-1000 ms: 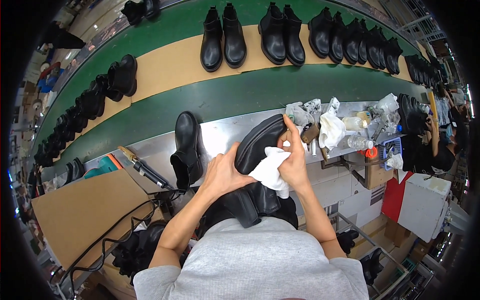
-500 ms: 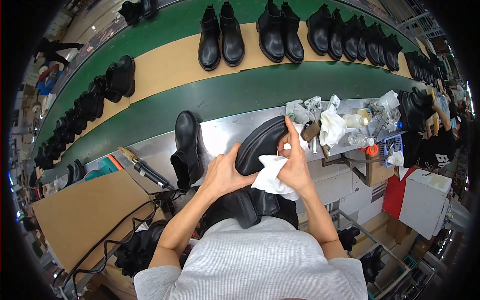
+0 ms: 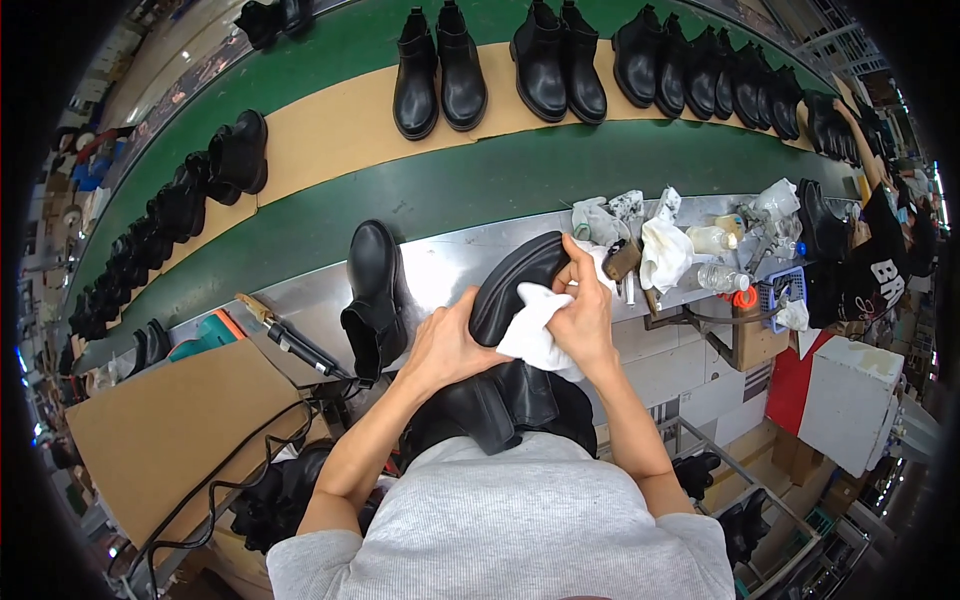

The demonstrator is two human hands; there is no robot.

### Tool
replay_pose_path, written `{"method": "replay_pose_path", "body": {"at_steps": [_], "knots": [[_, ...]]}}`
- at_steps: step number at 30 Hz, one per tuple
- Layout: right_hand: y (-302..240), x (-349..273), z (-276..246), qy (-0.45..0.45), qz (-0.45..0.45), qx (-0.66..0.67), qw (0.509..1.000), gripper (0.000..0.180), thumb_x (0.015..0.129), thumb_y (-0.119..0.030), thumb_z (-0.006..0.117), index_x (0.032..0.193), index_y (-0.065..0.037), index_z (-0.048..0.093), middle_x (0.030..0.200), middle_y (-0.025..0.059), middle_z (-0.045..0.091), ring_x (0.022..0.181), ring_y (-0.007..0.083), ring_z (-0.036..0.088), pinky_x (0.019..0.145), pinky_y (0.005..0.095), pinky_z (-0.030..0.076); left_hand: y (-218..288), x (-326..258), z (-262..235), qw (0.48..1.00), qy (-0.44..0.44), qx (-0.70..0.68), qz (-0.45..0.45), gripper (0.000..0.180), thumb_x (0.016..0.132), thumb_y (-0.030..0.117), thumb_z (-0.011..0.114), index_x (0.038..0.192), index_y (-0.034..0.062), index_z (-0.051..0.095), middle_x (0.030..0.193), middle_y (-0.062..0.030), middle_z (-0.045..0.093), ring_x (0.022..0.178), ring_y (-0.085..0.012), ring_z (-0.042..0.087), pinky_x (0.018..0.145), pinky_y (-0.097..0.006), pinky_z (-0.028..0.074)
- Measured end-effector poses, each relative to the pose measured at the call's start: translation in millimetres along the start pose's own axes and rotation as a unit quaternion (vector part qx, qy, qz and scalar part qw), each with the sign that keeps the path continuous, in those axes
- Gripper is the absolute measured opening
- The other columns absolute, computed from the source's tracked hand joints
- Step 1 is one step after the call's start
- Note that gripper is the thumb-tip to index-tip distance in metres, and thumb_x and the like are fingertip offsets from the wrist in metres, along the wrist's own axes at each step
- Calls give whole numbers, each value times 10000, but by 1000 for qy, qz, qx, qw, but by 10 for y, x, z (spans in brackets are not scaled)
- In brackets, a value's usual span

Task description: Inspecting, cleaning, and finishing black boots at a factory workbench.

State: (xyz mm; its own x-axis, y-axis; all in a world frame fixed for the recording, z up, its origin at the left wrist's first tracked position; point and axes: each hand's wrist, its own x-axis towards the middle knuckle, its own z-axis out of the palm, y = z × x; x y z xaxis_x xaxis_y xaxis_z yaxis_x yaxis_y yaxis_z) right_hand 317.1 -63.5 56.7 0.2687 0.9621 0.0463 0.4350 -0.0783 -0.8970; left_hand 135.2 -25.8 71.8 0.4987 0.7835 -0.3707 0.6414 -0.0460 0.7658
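A black leather boot [image 3: 512, 283] is held tilted in front of me, its sole edge facing up and to the left. My left hand [image 3: 445, 338] is closed round the boot's near left side, thumb along its lower edge. My right hand [image 3: 583, 318] pinches a bunched white cloth [image 3: 538, 330] against the upper, with its fingers at the boot's far right end. The boot's shaft [image 3: 485, 412] hangs down toward my lap, partly hidden by the cloth and my hands. Another black boot [image 3: 373, 290] stands on the metal ledge to the left.
Pairs of black boots [image 3: 440, 75] line the brown cardboard strip on the green conveyor [image 3: 400, 205]. Bottles [image 3: 722, 278], rags [image 3: 664, 252] and a brush [image 3: 623, 262] crowd the ledge at right. A heat-gun-like tool [image 3: 290, 340] lies left, beside a cardboard sheet [image 3: 180, 430].
My right hand and the cloth have shifted slightly left across the boot, which has tilted a little. At the far right a co-worker's arm now reaches up to the boots on the conveyor.
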Motion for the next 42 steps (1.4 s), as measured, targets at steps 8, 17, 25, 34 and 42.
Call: {"method": "replay_pose_path", "body": {"at_steps": [8, 17, 25, 34, 42], "knots": [[-46, -17, -62, -37, 8, 56, 998, 740, 681, -9, 721, 1314, 36, 342, 697, 56, 461, 560, 160, 494, 539, 271, 431, 63, -11, -10, 1000, 6, -7, -27, 680, 562, 432, 777, 1002, -29, 538, 689, -208, 636, 680, -365, 651, 645, -411, 513], [-8, -37, -77, -43, 12, 100, 994, 776, 644, -4, 742, 1310, 30, 345, 691, 52, 451, 565, 157, 484, 542, 266, 429, 124, -13, -58, 999, -24, 14, -38, 663, 588, 440, 767, 992, -34, 540, 704, -213, 642, 680, -361, 654, 664, -414, 517], [324, 227, -165, 102, -109, -79, 986, 343, 714, 34, 595, 1057, 51, 596, 703, 77, 559, 626, 136, 543, 564, 275, 443, 0, -26, 23, 999, -14, -18, -36, 750, 582, 528, 760, 1015, -44, 542, 749, -229, 641, 735, -361, 653, 714, -418, 504], [511, 6, -598, -14, 107, 517, 849, 129, 843, -118, 527, 771, -29, 585, 867, 108, 539, 734, 174, 545, 592, 234, 487, -21, 2, -133, 993, 63, -87, -50, 785, 604, 510, 767, 1114, -38, 533, 954, -216, 648, 880, -325, 646, 812, -371, 485], [-122, 134, -347, -95, 114, 333, 931, 695, 703, 28, 678, 1330, -33, 384, 1024, 73, 486, 670, 57, 499, 529, 202, 446, 93, 18, -190, 995, 88, -24, -44, 769, 605, 510, 762, 1108, -26, 535, 861, -206, 661, 804, -337, 659, 764, -389, 502]]}}
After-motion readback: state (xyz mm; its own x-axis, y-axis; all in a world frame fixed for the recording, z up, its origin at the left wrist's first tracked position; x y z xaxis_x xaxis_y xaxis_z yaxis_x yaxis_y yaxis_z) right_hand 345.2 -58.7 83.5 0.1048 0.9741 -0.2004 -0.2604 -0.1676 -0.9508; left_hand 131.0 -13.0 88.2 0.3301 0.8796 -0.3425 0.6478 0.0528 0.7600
